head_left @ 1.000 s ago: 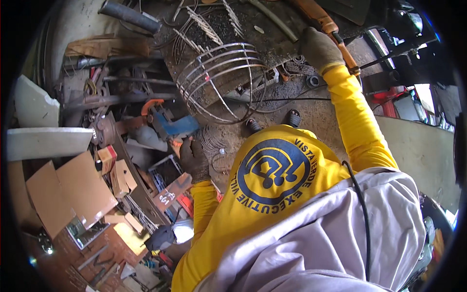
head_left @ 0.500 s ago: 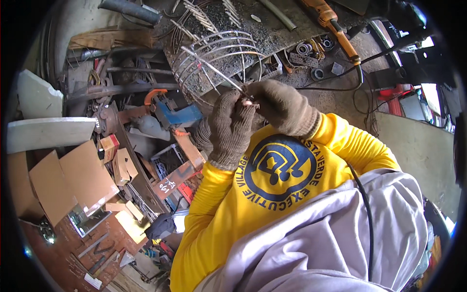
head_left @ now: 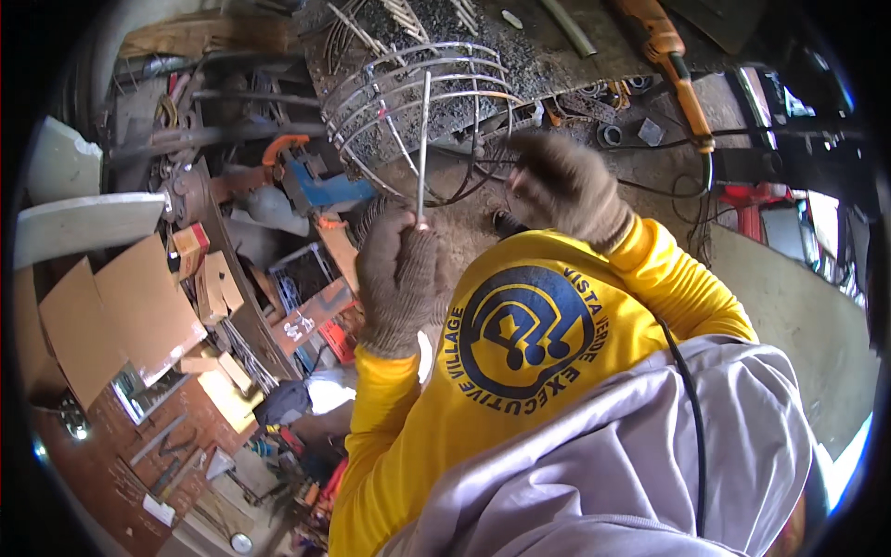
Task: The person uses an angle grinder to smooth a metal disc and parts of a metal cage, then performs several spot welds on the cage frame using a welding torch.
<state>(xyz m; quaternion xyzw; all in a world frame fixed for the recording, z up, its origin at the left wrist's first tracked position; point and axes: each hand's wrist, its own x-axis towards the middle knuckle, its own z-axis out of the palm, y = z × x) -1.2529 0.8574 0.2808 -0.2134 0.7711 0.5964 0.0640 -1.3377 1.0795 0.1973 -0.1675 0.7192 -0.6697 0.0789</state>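
Both of my hands wear brown knitted gloves. My left hand (head_left: 397,278) is closed around the lower end of a thin, straight metal rod (head_left: 424,139), which points up and away from me. Apart from it on the right, my right hand (head_left: 566,190) is raised and smeared by motion. Whether its fingers hold anything does not show. Behind the rod stands a rounded cage of bent metal bars (head_left: 445,99), at the edge of a dark, grit-covered worktop (head_left: 548,70).
An orange power tool (head_left: 670,60) with a cable lies at the upper right, near a metal pipe (head_left: 568,26). Left of my left hand are a blue and orange clamp-like tool (head_left: 320,186) and a cardboard box (head_left: 130,306). Hand tools lie on a reddish-brown board (head_left: 121,464).
My hands were together at the rod's lower end; now they are apart. The right has moved right, the left slightly left and down. The rod has swung from slanting to nearly upright.
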